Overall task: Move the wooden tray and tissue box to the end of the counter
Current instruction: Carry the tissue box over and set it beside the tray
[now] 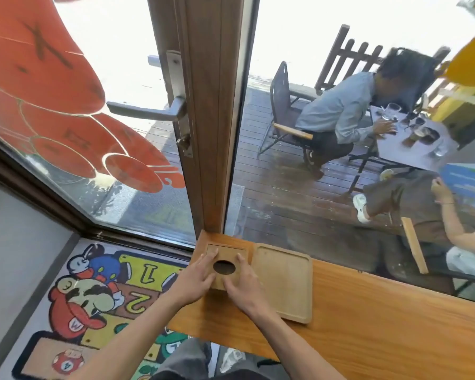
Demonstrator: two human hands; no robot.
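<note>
A square wooden tissue box (228, 253) with a dark oval opening in its lid stands at the far left end of the wooden counter (368, 319). My left hand (195, 275) lies against its left side and top. On the box's right side and front rests my right hand (243, 283). Both hands clasp the box between them. Directly to the right of the box, touching or nearly touching it, a light wooden tray (285, 283) lies flat and empty on the counter.
A wooden door frame (214, 133) with a metal handle (151, 111) rises just behind the counter's end, with glass on both sides. A cartoon rug (93, 292) covers the floor to the left. Outside, two people sit at a table (412, 144).
</note>
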